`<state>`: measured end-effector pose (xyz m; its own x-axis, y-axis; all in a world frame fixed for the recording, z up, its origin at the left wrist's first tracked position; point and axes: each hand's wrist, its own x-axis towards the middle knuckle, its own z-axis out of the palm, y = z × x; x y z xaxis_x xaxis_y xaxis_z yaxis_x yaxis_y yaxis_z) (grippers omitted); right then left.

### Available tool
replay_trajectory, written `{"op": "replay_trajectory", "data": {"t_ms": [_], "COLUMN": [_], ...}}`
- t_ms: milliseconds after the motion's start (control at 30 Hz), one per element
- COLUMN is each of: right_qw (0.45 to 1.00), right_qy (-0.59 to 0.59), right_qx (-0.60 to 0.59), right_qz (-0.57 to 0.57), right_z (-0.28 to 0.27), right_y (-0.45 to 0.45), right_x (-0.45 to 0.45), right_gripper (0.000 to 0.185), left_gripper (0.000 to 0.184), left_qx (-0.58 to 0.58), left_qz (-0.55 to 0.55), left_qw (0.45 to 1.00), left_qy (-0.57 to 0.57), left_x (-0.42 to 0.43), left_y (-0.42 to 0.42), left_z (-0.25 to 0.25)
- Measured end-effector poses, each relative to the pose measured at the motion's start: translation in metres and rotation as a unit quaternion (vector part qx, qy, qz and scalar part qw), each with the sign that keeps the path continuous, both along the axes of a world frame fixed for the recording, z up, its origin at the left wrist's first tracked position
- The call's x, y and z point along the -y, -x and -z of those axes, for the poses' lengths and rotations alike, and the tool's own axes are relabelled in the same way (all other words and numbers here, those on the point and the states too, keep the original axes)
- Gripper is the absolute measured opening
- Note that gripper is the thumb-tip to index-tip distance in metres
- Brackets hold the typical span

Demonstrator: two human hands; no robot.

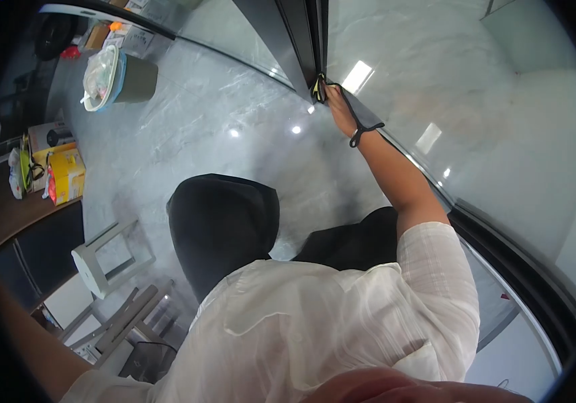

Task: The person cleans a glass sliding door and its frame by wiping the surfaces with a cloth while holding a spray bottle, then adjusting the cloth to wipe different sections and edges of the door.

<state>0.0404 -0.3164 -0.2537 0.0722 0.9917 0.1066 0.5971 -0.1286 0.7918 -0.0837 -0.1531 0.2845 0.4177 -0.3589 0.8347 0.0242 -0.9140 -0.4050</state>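
My right hand (343, 114) is at the upper middle, pressed against the lower end of a dark upright door frame (319, 47). Its fingers are closed on a grey cloth (364, 113) with a black edge and a black loop that hangs by the wrist. A bit of yellow and black shows at the fingertips. Along the floor beside the hand runs a metal track (405, 156) under glass. My left forearm (39, 349) reaches out at the lower left, and its hand is outside the picture.
A grey bin (137, 79) with a bag in it stands at the upper left. Below it, a yellow box (66, 174) sits on a brown surface (29, 213). A light grey stool or frame (93, 269) and several grey metal legs are at the lower left.
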Motion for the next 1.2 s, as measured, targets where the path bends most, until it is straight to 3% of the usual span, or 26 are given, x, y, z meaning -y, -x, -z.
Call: {"op": "replay_trajectory", "data": {"t_ms": [367, 533, 600, 667, 800, 967, 1100, 1200], "right_qw": [0.997, 0.985, 0.945, 0.868, 0.723, 0.625, 0.608, 0.603], "right_qy": [0.068, 0.034, -0.026, -0.096, -0.188, -0.214, -0.159, -0.107], "right_qx": [-0.029, -0.166, -0.315, -0.471, -0.622, -0.647, -0.640, -0.639], "right_qz": [0.011, 0.043, 0.080, 0.129, 0.235, 0.382, 0.442, 0.465], "right_z": [0.029, 0.034, 0.033, 0.029, 0.018, -0.007, -0.027, -0.006], "right_y": [0.009, 0.008, 0.007, 0.005, -0.001, -0.012, -0.011, -0.011], "right_x": [0.004, 0.018, 0.033, 0.060, 0.139, 0.302, 0.383, 0.405], "right_gripper": [0.045, 0.047, 0.048, 0.049, 0.052, 0.056, 0.057, 0.052], "left_gripper": [0.057, 0.058, 0.058, 0.058, 0.058, 0.059, 0.059, 0.059], "left_qx": [-0.006, -0.006, -0.005, -0.003, 0.001, 0.006, 0.010, 0.015], "left_qz": [-0.001, 0.002, 0.002, 0.003, 0.012, 0.024, 0.028, 0.035], "left_qw": [1.000, 1.000, 1.000, 1.000, 1.000, 1.000, 0.999, 0.999], "left_qy": [0.001, 0.002, 0.002, 0.006, 0.007, 0.015, 0.027, 0.035], "left_x": [0.003, 0.000, -0.002, -0.002, -0.006, -0.011, -0.018, -0.020], "left_y": [0.001, 0.000, -0.001, -0.002, -0.003, -0.005, -0.009, -0.010], "left_z": [0.007, 0.010, 0.009, 0.009, 0.007, 0.007, 0.008, 0.007]}}
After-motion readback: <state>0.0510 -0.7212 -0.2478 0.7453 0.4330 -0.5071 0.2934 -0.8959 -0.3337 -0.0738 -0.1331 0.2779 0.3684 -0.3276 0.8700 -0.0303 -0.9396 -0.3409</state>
